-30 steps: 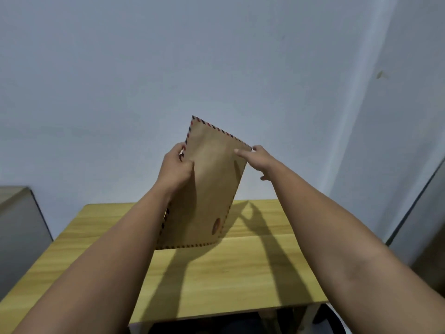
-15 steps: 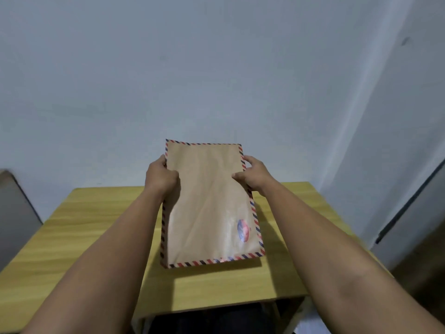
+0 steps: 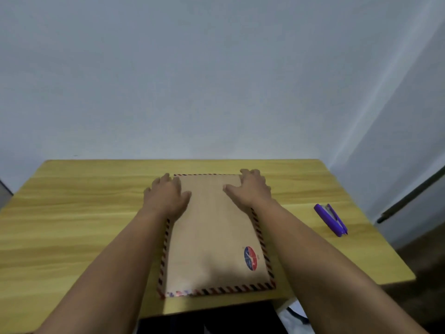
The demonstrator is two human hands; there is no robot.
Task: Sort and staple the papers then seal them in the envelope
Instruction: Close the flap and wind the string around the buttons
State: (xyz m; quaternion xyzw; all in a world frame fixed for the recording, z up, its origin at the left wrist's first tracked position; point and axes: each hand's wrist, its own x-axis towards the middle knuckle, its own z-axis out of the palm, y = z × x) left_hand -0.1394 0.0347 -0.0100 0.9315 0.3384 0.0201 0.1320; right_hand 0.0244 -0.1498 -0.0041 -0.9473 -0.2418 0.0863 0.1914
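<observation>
Though flat: envelope [image 3: 214, 239] under 2 grips.

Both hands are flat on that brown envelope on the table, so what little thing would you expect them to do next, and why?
Probably lift away. The brown paper envelope with the red-and-blue striped border lies flat on the wooden table, the left hand and right hand press its far end, and no loose papers show.

A single head-worn camera looks forward and down from the person's side of the wooden table [image 3: 72, 213], close enough that both forearms fill the lower frame, with the pale wall [image 3: 216, 80] beyond the table's far edge filling the upper half.
</observation>
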